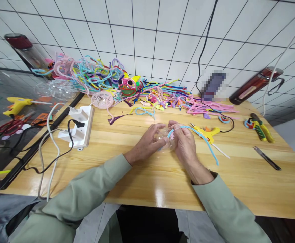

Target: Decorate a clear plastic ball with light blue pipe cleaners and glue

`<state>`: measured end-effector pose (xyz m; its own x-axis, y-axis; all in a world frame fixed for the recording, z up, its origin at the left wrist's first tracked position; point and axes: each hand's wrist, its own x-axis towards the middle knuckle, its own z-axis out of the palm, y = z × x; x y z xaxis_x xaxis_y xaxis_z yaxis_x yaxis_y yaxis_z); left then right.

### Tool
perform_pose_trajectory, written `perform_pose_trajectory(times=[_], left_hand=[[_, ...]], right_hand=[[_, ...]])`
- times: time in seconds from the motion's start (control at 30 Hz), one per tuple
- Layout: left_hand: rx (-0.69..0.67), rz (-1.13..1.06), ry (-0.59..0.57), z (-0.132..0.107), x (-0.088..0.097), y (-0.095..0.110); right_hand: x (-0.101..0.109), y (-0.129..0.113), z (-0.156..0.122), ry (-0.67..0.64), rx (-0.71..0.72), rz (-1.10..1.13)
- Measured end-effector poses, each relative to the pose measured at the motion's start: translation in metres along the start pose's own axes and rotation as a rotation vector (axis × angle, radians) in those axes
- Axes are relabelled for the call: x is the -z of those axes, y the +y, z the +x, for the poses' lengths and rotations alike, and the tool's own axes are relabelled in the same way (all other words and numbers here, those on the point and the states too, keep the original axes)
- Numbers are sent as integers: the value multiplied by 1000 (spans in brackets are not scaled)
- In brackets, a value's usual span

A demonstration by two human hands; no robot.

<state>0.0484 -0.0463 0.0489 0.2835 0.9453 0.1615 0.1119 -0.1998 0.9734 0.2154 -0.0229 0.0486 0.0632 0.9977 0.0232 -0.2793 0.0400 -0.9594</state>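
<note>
My left hand (147,141) cups a clear plastic ball (165,141) just above the wooden table (137,182), fingers wrapped round its left side. My right hand (186,143) pinches a light blue pipe cleaner (205,141) against the ball's top. The pipe cleaner's free end trails right and down past my wrist to the table. Small pink bits show inside or on the ball; I cannot make out what they are.
A heap of coloured pipe cleaners (127,84) lies along the wall with a pink ball (102,100) and a masked figure (127,86). A yellow glue gun (208,132), pliers (261,130), snips (267,158) sit right. A power strip (79,127) with cables sits left.
</note>
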Motion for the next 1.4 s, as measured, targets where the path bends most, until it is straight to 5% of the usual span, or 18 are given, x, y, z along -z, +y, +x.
perform_pose_trajectory(times=[0.23,0.6,1.4], left_hand=[[-57,42,-28,-2,0,2],[-447,201,-44,-2,5,-2],[-559,294,-91,4,11,-13]], right_hand=[[8,-3,10,26,-50,43],[6,-5,7,-46,-161,70],[6,-14,4,-58,-250,25]])
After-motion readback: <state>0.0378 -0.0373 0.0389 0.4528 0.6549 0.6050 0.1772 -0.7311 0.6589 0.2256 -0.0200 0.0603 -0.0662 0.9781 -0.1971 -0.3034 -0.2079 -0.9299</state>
